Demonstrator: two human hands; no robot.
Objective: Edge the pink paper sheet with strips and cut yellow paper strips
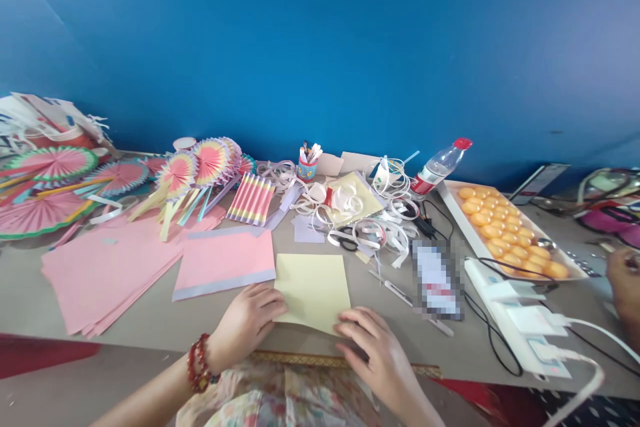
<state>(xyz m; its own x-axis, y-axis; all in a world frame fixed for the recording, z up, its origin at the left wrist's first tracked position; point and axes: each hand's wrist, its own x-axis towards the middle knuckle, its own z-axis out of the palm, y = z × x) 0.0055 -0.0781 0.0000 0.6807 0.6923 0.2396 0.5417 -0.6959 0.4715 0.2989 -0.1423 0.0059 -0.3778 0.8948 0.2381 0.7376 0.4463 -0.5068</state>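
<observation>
A pale yellow sheet of paper (pixel 313 287) lies before me, its near edge bowed slightly up off the table. My left hand (pixel 253 317), with a red bead bracelet at the wrist, is closed at its lower left corner. At the lower right corner, the fingers of my right hand (pixel 370 347) close on the edge, thumb beneath. Left of the yellow sheet is a pink sheet (pixel 227 259) with lilac strips along two edges. A pleated pink, yellow and lilac paper (pixel 251 199) sits behind it.
Pink sheets (pixel 110 273) are stacked at left, near folded paper fans (pixel 193 170). White tape coils (pixel 350 203), a craft knife (pixel 393 288) and a bottle (pixel 440 167) lie beyond. To the right are a power strip (pixel 515 320), a tray of orange domes (pixel 455 203) and another person's hand (pixel 625 287).
</observation>
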